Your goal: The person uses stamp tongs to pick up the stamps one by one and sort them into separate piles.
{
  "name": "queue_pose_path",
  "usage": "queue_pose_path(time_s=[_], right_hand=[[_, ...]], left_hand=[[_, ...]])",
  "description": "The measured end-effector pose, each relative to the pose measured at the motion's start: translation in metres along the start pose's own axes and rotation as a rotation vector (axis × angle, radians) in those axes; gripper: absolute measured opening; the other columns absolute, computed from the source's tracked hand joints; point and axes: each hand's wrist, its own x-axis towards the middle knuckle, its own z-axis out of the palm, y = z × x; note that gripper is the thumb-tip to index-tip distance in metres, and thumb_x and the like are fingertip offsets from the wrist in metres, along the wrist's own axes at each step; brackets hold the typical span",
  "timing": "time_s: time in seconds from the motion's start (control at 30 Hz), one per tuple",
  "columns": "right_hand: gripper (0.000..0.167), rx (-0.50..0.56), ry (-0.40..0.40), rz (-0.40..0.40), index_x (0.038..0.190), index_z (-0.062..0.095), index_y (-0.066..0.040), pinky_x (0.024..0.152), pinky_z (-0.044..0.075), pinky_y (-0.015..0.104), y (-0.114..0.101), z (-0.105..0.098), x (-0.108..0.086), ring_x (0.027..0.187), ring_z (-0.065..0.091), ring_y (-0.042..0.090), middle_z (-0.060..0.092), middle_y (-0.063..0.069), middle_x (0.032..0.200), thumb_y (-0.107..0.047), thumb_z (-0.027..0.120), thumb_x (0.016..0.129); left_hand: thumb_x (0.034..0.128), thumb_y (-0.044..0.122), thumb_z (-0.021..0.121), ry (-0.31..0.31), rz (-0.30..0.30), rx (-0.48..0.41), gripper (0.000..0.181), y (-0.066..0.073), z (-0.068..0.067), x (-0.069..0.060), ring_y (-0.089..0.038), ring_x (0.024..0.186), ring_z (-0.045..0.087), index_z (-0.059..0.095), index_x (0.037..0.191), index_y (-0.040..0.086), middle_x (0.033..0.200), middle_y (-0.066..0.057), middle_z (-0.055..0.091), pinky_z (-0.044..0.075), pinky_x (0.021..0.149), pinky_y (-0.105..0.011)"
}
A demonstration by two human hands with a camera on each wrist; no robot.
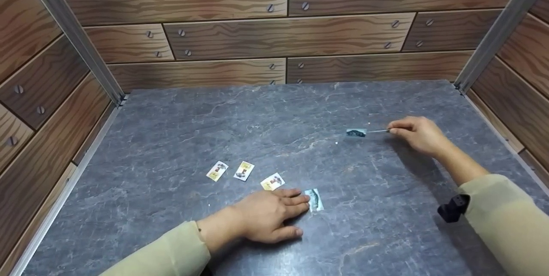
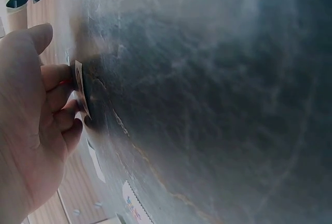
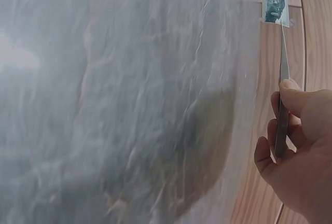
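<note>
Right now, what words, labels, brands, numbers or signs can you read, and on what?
None readable.
Three yellow-and-white stamps: any lettering too small.
Teal stamp at the left hand: too small, partly covered.
Green-blue stamp at the tweezers' tip: too small and blurred.

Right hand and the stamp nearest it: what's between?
Tweezers, held by the right hand, tips at the stamp; the right wrist view shows it.

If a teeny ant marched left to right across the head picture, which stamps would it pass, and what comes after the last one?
First yellowish stamp → second yellowish stamp → third yellowish stamp → nearer teal stamp → farther teal stamp → tweezers → right hand.
</note>
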Motion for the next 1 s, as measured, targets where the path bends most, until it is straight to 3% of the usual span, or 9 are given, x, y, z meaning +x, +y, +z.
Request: queue_pose_path(time_s=[0.4,0.73,1.0], right_hand=[[0.022,-0.018,-0.021,0.03,0.117,0.078,0.001,0.101,0.044,0.07,0.022,-0.005,-0.008,0.119,0.062,0.055,0.072,0.029,0.123,-0.015,0.068,0.105],[0.017,-0.047,0.006,0.0,0.112,0.079,0.001,0.096,0.048,0.067,0.027,-0.004,-0.007,0.113,0.066,0.053,0.074,0.028,0.117,-0.01,0.07,0.103],[0.023,-0.037,0.004,0.03,0.119,0.077,0.005,0.097,0.046,0.07,0.028,-0.003,-0.005,0.116,0.063,0.056,0.071,0.032,0.121,-0.012,0.069,0.105]], left_hand=[[0.1134,0.055,0.031,-0.006,0.003,0.001,0.069,0.0,0.001,0.0,-0.025,0.156,0.035,0.043,0.163,0.008,0.167,-0.006,0.04,0.027,0.126,-0.034],[0.1134,0.054,0.033,-0.008,-0.004,-0.022,0.068,0.0,0.0,0.0,-0.024,0.156,0.035,0.043,0.163,0.008,0.167,-0.006,0.041,0.027,0.126,-0.033],[0.1134,0.054,0.033,-0.003,-0.003,-0.009,0.068,0.0,0.0,0.0,-0.025,0.155,0.036,0.043,0.162,0.008,0.167,-0.006,0.041,0.028,0.126,-0.033]])
